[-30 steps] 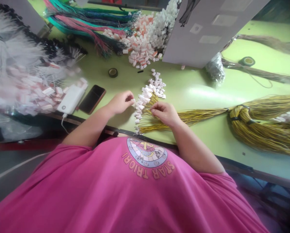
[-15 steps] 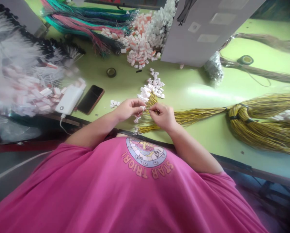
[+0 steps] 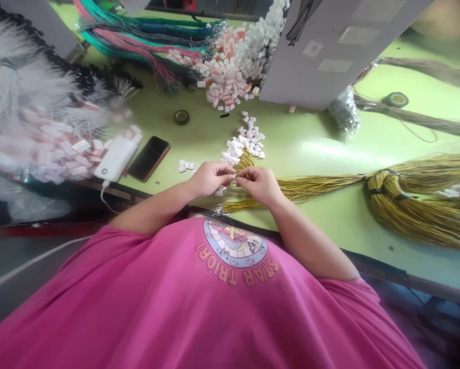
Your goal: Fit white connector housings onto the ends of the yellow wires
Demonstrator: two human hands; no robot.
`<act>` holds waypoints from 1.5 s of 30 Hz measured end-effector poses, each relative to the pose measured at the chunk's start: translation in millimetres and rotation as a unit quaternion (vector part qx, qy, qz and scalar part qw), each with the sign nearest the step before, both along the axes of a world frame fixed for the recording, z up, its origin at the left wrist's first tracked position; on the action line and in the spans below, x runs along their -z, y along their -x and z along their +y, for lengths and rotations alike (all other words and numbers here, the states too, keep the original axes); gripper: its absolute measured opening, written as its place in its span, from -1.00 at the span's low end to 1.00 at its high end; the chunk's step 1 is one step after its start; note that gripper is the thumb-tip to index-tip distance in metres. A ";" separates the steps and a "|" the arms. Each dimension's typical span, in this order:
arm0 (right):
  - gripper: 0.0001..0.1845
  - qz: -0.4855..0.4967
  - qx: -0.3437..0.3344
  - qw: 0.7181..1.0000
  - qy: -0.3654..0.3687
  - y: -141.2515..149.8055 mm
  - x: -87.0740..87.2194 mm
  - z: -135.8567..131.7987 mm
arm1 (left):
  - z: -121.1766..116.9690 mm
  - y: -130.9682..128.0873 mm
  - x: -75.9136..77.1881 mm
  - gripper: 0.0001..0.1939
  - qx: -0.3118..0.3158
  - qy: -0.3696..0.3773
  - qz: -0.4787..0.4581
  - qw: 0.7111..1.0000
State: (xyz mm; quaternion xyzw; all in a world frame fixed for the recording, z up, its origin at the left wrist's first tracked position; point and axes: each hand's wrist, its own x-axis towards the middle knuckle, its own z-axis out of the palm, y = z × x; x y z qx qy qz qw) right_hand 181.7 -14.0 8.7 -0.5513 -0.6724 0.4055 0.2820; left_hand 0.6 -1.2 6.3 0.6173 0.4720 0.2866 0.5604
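My left hand (image 3: 213,178) is closed in a pinch on a small white connector (image 3: 233,176), of which only a bit shows at the fingertips. Right against it, my right hand (image 3: 261,183) pinches a thin wire whose end is mostly hidden by the fingers. Yellow-and-black wires (image 3: 318,185) run under and past my right hand. Their far bunch ends in white connectors (image 3: 233,149) just beyond my hands. More loose white connectors (image 3: 255,138) lie behind these, and a few (image 3: 186,166) sit left of my left hand. Stripped-looking wire ends (image 3: 219,209) lie near the table edge.
A phone (image 3: 149,158) and a white power bank (image 3: 116,158) with a cable lie left. Black tape (image 3: 181,117) sits behind. Piled white-and-orange connectors (image 3: 227,84), a grey panel (image 3: 291,77) and a coiled wire bundle (image 3: 399,205) surround the green table (image 3: 310,128).
My hands have come together, so the fingertips now meet at the white connector; before, a gap lay between them. The whole view has shifted slightly.
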 end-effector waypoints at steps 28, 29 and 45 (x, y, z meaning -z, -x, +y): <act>-0.81 0.187 0.029 0.978 0.090 -9.6 5.8 9.6 | 39.9 98.1 -1.8 -0.87 -0.117 -0.082 0.327 0.934; -0.79 0.180 0.020 0.980 0.088 -9.4 7.0 9.7 | 36.4 89.7 -5.2 -0.86 -0.122 -0.086 0.285 0.947; -0.79 -0.092 -0.009 0.975 -0.203 -2.1 7.1 -5.8 | 5.2 9.8 1.6 -0.88 0.000 0.136 -0.124 0.983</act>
